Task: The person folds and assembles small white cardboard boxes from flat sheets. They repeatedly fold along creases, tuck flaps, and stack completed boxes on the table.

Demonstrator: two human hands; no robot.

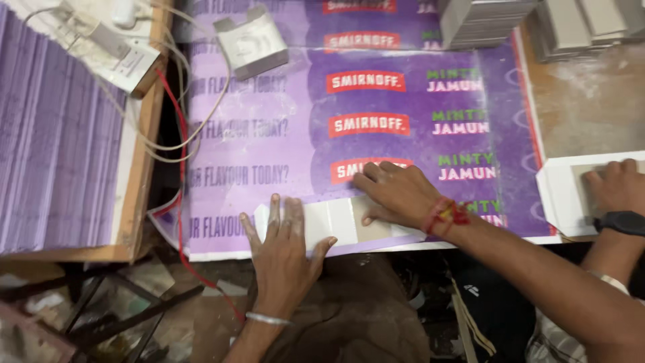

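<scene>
Stack of purple sheets (54, 141) far left on a wooden board (138, 181); one red wire (180, 175) runs down beside it. One white folded box (252, 42) lies on the purple printed sheet (269, 134). Left hand (285, 249), fingers spread, presses flat on one white card strip (329, 222) at the sheet's near edge. Right hand (396, 191), palm down, pins the same strip. Far right, a co-worker's hand (615, 188) with a black wristwatch (621, 222) rests on another white card (561, 191).

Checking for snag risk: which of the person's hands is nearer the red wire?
Left. The left hand lies just right of the red wire; the right hand presses the white card farther right.
</scene>
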